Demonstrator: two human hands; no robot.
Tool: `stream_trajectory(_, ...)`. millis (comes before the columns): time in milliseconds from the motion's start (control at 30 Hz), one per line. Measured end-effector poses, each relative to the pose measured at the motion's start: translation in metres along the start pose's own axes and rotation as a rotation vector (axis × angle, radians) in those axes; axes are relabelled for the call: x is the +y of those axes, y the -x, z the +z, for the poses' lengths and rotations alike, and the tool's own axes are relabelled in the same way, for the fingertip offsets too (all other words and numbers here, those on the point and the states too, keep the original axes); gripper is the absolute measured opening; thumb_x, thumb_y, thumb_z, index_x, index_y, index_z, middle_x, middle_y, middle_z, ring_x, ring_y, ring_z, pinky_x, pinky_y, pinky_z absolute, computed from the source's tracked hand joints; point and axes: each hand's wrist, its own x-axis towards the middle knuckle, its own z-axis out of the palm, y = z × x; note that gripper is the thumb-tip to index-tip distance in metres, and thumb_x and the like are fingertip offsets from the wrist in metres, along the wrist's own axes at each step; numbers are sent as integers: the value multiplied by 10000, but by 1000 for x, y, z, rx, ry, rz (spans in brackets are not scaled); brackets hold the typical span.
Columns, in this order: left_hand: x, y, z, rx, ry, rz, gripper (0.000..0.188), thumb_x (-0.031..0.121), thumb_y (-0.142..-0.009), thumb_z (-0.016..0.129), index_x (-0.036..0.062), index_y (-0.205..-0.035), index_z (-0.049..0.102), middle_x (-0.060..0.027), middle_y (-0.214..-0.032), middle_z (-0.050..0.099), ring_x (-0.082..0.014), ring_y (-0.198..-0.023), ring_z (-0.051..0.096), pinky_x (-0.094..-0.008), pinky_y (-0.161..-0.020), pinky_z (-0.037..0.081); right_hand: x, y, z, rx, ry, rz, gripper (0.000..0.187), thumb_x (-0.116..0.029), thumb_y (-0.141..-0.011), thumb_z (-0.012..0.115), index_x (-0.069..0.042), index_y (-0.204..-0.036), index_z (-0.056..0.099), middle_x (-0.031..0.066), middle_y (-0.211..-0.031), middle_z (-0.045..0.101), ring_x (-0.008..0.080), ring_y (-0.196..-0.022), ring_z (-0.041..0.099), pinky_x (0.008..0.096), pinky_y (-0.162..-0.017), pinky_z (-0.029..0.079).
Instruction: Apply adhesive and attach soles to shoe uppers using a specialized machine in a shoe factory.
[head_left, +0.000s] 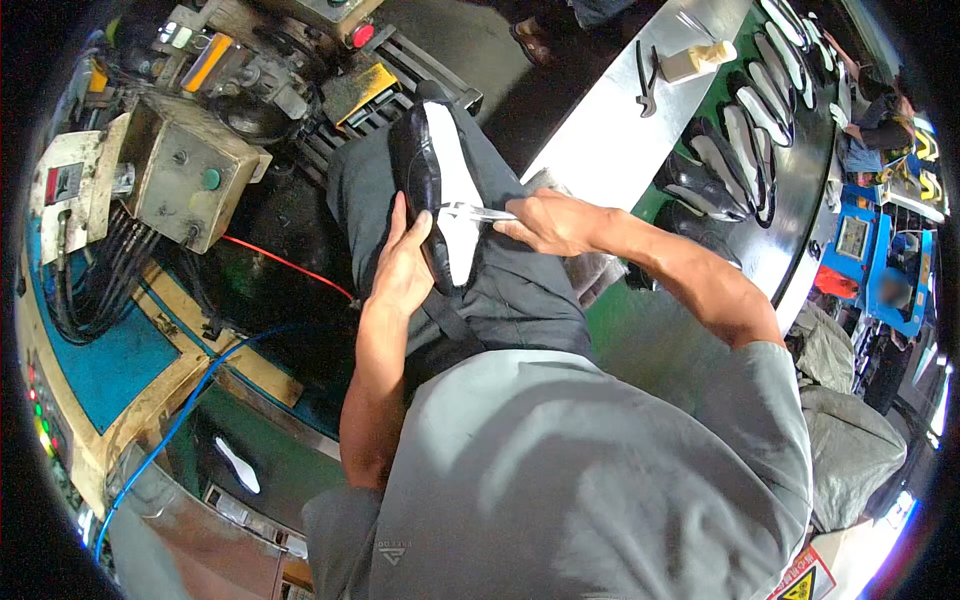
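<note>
Our left hand (403, 268) lies flat, fingers wrapped along the black shoe with its white insole (437, 190) on our lap. Our right hand (553, 222), wrist bent inward, pinches a thin silvery metal tool (478, 211) against the insole.

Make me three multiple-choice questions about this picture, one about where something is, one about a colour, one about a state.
1. Where does the black shoe with a white sole rest?
A. on the person's lap
B. on the floor
C. on the conveyor

2. What colour is the round button on the beige metal box?
A. yellow
B. green
C. white

3. What is the right hand doing?
A. hanging free
B. holding a thin metal tool
C. resting flat on the conveyor

Answers: 1 A, the shoe lies on the dark trousers, steadied by the left hand. 2 B, the button shows green. 3 B, its fingers grip the tool against the sole.
</note>
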Motion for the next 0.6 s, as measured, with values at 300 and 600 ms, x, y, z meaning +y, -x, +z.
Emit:
stream_trajectory(300, -1, 2, 21, 157, -156, 19, 768, 200, -1141, 577, 82, -1751, 124, -180, -1653, 440, -269, -1448, 516, -412, -1174, 470, 3, 13, 5, -9, 24, 53, 518, -405, -1143, 504, 52, -994, 698, 311, -833, 702, 516, -830, 713, 598, -766, 560)
stream_trajectory(600, -13, 3, 4, 87, -471, 161, 822, 140, -1125, 593, 30, -1747, 66, -195, -1716, 319, -270, -1531, 397, -371, -1267, 320, 3, -22, 22, 226, 182, -12, 498, -416, -1138, 520, 25, -944, 647, 285, -783, 699, 516, -790, 716, 561, -675, 574)
